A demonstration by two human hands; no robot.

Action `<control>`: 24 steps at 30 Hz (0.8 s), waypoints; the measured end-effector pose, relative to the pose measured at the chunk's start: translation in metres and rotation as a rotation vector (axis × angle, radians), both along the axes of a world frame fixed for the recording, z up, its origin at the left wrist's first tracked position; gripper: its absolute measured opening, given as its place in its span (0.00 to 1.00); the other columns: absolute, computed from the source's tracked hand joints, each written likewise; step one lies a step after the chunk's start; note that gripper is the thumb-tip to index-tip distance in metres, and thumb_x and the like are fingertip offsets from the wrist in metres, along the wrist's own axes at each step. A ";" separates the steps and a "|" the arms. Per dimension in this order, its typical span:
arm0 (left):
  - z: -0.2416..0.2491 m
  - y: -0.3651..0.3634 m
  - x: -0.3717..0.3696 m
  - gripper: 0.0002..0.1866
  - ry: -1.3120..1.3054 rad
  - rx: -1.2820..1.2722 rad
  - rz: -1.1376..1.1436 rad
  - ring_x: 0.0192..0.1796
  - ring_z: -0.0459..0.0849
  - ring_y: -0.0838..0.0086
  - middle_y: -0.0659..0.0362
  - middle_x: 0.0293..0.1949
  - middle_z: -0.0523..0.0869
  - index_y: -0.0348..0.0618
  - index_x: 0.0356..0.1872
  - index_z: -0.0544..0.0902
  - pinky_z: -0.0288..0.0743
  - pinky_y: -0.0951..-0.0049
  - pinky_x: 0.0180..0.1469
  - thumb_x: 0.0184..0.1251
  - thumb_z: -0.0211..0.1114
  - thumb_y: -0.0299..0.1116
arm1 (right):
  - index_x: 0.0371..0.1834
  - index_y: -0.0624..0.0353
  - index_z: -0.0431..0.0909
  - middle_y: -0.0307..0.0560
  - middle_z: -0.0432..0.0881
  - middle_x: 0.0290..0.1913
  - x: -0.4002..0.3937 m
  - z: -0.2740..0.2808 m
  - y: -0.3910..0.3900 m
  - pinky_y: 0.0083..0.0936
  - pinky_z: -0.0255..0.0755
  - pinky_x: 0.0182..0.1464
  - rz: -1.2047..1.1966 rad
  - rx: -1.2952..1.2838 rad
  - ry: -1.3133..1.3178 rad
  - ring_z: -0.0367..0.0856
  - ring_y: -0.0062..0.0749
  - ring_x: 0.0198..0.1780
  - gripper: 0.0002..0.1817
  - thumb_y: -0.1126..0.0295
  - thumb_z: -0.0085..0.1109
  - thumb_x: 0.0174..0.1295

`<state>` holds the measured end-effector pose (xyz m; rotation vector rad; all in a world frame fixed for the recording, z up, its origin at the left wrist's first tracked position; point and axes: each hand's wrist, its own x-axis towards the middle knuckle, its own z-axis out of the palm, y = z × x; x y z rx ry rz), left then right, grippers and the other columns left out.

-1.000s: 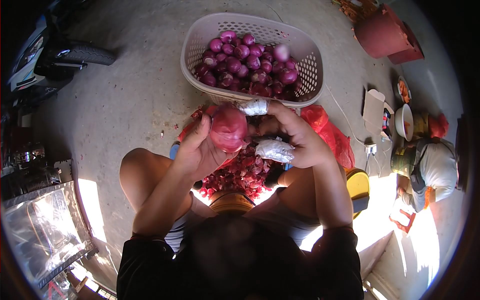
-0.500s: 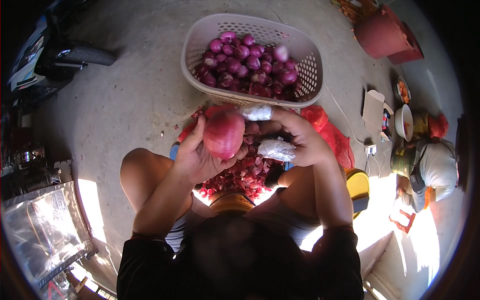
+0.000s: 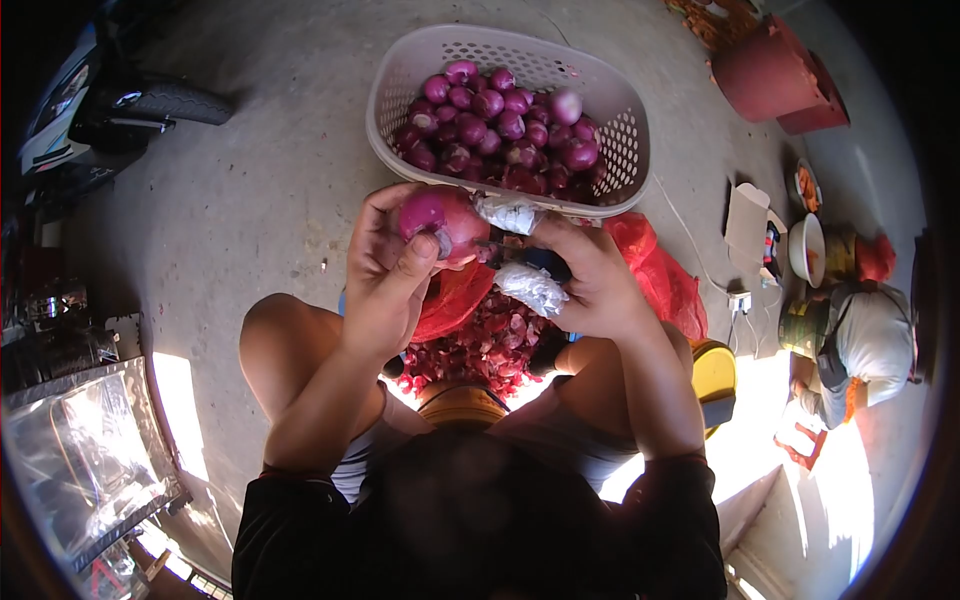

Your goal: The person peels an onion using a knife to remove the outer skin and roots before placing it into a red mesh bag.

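At the centre of the frame, the fingers of the left hand (image 3: 385,275) grip a red onion (image 3: 448,220); the right hand (image 3: 598,285), with silver wrapping (image 3: 530,290) on its fingers, is at its right edge, grip unclear. Peeling seems in hand; the next move likely calls for steady left support while loosening duller skin (image 3: 466,215). No writing is readable.

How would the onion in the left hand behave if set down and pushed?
The onion would probably roll, given its rounded shape. Its glossy purple patch suggests the bared surface could be slippery in the left hand. The duller skin may flake under rubbing, judging by the thin red scraps below.
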<state>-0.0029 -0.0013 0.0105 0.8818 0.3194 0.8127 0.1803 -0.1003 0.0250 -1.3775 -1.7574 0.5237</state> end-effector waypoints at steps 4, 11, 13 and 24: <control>-0.005 -0.001 0.001 0.23 0.006 -0.002 0.031 0.53 0.76 0.68 0.54 0.52 0.74 0.40 0.56 0.64 0.74 0.63 0.55 0.63 0.62 0.33 | 0.51 0.62 0.73 0.52 0.80 0.46 -0.008 -0.003 0.001 0.32 0.74 0.45 -0.048 0.038 0.020 0.81 0.45 0.44 0.27 0.76 0.67 0.42; -0.007 -0.002 0.004 0.22 -0.042 0.025 0.055 0.51 0.77 0.70 0.53 0.52 0.75 0.38 0.53 0.65 0.76 0.68 0.52 0.62 0.63 0.28 | 0.49 0.58 0.74 0.50 0.80 0.45 -0.012 -0.003 0.002 0.35 0.75 0.43 -0.070 0.106 -0.045 0.80 0.49 0.42 0.29 0.74 0.67 0.36; -0.007 -0.002 0.005 0.21 -0.039 0.026 0.064 0.51 0.77 0.70 0.52 0.51 0.75 0.38 0.53 0.65 0.76 0.69 0.52 0.62 0.63 0.29 | 0.53 0.56 0.69 0.52 0.81 0.44 -0.010 0.000 0.003 0.32 0.76 0.39 -0.049 0.149 -0.123 0.82 0.45 0.39 0.30 0.73 0.69 0.42; -0.008 -0.002 0.004 0.21 0.014 0.028 0.097 0.48 0.79 0.72 0.53 0.48 0.77 0.38 0.51 0.65 0.77 0.70 0.50 0.61 0.64 0.28 | 0.51 0.59 0.73 0.51 0.81 0.44 -0.007 -0.005 0.004 0.28 0.75 0.40 -0.031 0.022 -0.026 0.83 0.40 0.40 0.26 0.74 0.69 0.46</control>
